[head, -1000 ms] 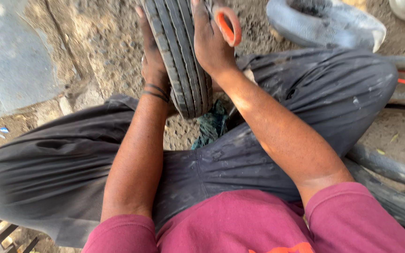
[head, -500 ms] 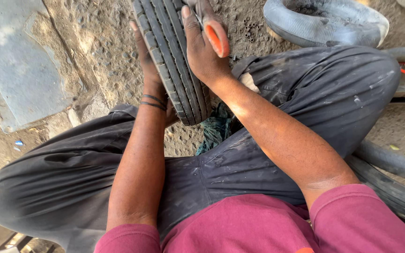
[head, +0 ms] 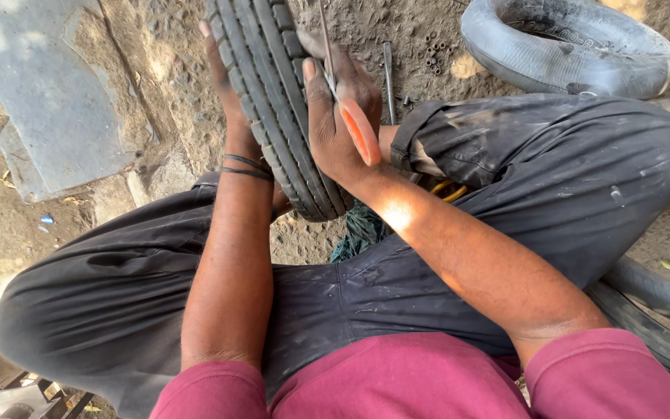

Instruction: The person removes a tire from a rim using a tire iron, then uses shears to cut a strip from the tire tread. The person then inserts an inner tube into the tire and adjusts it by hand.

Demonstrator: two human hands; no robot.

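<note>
Shifted lower on the tread since a moment ago, the right hand (head: 339, 116) grips an orange-handled tool (head: 350, 101) against the tyre (head: 273, 101), upright between the knees. Left hand (head: 222, 85) clasps the tyre's far side, fingers curled. Beyond lies an inner tube (head: 575, 46).

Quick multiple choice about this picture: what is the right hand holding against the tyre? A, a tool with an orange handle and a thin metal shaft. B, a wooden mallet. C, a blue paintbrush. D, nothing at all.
A: the right hand grips a tool with an orange handle, its thin metal shaft pointing up along the tyre, while the left hand steadies the tyre's other side.
</note>
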